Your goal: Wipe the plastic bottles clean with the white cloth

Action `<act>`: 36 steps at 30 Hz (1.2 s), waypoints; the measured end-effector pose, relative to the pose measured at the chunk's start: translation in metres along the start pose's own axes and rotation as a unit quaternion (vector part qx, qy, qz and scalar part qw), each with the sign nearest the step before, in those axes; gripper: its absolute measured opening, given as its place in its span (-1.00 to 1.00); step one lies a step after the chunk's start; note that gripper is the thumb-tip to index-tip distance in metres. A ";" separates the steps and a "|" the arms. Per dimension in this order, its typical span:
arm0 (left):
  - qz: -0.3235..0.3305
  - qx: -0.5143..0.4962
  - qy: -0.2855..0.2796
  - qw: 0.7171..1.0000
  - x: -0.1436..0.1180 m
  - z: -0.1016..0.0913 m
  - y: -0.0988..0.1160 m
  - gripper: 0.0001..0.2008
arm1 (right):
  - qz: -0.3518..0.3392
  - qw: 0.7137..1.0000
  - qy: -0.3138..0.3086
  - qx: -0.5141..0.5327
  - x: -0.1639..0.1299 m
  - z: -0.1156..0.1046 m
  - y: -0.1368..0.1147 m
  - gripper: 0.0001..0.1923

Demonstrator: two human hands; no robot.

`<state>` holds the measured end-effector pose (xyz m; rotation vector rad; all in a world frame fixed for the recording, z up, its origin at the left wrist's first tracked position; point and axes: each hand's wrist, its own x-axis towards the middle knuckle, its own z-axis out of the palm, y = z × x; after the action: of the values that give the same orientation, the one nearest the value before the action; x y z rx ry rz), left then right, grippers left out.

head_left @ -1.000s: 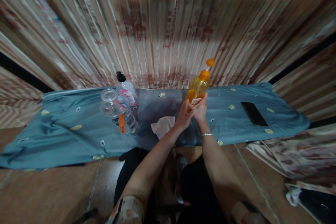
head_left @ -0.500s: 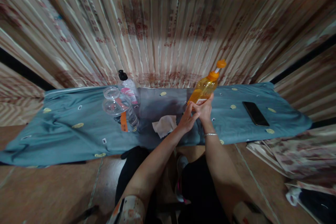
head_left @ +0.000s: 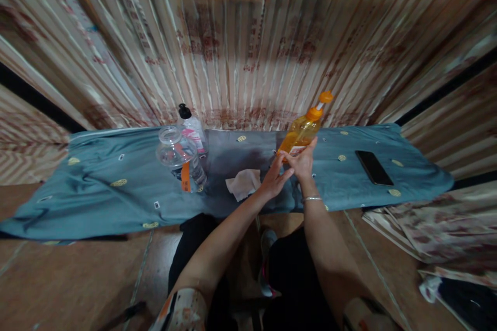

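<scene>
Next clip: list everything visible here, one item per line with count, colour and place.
Orange bottle: 1, orange liquid and pump cap, tilted, held above the cloth.
Clear jar: 1, transparent, left-centre on cloth.
Clear bottle: 1, black cap, behind the jar.
Tissue: 1, white, crumpled, cloth's near edge.
Phone: 1, black, right on cloth.
Cloth: 1, blue-grey, spread over the surface.
Curtain: beige, patterned, behind.
Right hand: grips the orange bottle.
Left hand: touching the bottle's base.
</scene>
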<state>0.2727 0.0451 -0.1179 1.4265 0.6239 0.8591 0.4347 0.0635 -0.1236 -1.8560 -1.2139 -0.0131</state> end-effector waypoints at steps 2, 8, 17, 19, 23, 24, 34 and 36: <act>-0.002 0.000 0.011 1.000 -0.007 -0.006 0.003 -0.28 | 0.029 0.999 0.011 0.015 0.000 -0.003 -0.005 0.43; -0.015 -0.001 0.056 0.998 -0.034 -0.036 0.008 -0.40 | 0.039 0.999 0.000 0.004 -0.002 -0.024 -0.007 0.20; -0.032 -0.015 0.127 0.991 -0.070 -0.079 0.012 -0.41 | 0.056 0.996 -0.049 -0.044 -0.016 -0.047 -0.027 -0.18; -0.037 -0.017 0.137 0.990 -0.077 -0.085 0.012 -0.41 | 0.046 0.996 -0.064 -0.034 -0.022 -0.046 -0.035 -0.24; -0.051 -0.014 0.155 0.987 -0.089 -0.095 0.009 -0.42 | 0.031 0.994 -0.099 -0.020 -0.033 -0.039 -0.048 -0.31; -0.054 -0.012 0.158 0.986 -0.092 -0.098 0.009 -0.42 | 0.026 0.994 -0.109 -0.018 -0.035 -0.037 -0.051 -0.32; -0.068 0.006 0.176 0.982 -0.120 -0.122 0.015 -0.45 | -0.058 0.973 -0.222 -0.033 -0.050 -0.021 -0.104 -0.39; -0.069 0.004 0.180 0.981 -0.122 -0.124 0.018 -0.50 | -0.087 0.969 -0.233 -0.001 -0.054 -0.005 -0.127 -0.36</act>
<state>0.1002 0.0165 -0.1251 1.2262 0.9884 1.0124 0.3148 0.0362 -0.0599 -1.8021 -1.6946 0.3417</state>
